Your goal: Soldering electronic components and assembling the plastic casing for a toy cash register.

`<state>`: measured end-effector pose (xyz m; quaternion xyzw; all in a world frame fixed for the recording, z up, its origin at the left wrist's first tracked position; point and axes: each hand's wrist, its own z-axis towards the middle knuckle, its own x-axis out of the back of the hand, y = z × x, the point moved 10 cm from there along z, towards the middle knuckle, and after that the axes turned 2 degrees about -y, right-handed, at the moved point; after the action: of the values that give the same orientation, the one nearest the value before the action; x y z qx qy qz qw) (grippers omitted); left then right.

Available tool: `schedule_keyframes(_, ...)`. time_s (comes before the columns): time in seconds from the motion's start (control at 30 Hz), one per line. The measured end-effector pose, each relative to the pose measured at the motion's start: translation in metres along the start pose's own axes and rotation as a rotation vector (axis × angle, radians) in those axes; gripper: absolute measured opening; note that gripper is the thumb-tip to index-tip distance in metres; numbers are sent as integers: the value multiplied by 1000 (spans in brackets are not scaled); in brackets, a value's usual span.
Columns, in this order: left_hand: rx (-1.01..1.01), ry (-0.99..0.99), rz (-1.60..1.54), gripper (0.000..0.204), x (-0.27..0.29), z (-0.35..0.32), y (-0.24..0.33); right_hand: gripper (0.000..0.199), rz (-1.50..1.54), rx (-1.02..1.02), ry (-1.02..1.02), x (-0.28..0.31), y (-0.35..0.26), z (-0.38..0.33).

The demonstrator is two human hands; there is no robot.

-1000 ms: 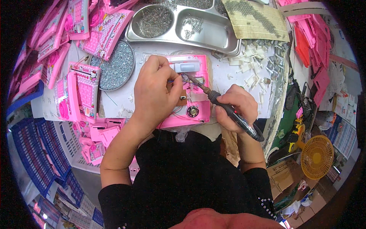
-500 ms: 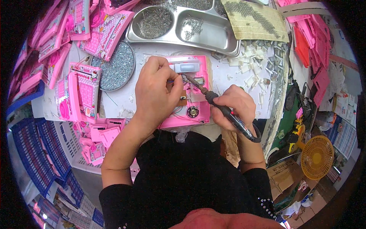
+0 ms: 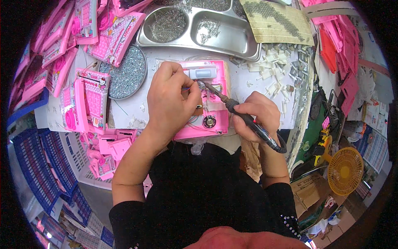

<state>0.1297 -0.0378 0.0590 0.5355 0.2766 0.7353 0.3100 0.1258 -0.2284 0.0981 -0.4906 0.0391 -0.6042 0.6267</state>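
Observation:
A pink plastic housing (image 3: pixel 182 133) lies open-side up in front of me, with a round black speaker (image 3: pixel 209 121), a small brown circuit board (image 3: pixel 199 111) and a grey-white piece (image 3: pixel 203 73) inside it. Over its left half, my left hand (image 3: pixel 168 99) is closed in a pinch, with a thin wire between thumb and fingertips; the fingers partly hide it. My right hand (image 3: pixel 265 113) grips a soldering iron (image 3: pixel 258 130) by its dark handle. The iron's metal tip points up-left and meets the spot just beside my left fingertips.
Pink toy phone shells (image 3: pixel 93 99) are heaped at left, beside a round dish of screws (image 3: pixel 128 74). Behind stands a metal tray (image 3: pixel 232 43) of small metal parts. Loose white plastic pieces (image 3: pixel 273 70) lie at right, near a yellow fan (image 3: pixel 345 171).
The right hand and soldering iron have shifted slightly to the right, baring more of the housing beneath. The tip stays by the left fingertips. My left hand holds nearly still.

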Motion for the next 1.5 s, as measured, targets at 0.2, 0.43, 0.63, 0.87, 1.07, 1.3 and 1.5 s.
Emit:
schedule_keyframes(0.2,-26,16,23,14,0,0,2,27,28,-33,33,-1,5,2)
schedule_keyframes(0.43,-5,15,22,14,1,0,2,26,30,-34,33,-3,6,5)
schedule_keyframes(0.63,-18,-11,-20,14,1,0,1,24,27,-35,22,0,3,4)
schedule_keyframes(0.87,-19,-11,-34,13,2,1,2,22,31,-14,23,6,-3,6)
schedule_keyframes(1.07,-17,-8,-27,13,-1,1,1,24,40,1,55,7,-4,8)
schedule_keyframes(1.3,-7,5,-30,13,0,1,0,26,26,17,50,3,-4,11)
schedule_keyframes(1.5,-11,8,-31,13,1,1,1,28,4,32,35,1,-4,10)
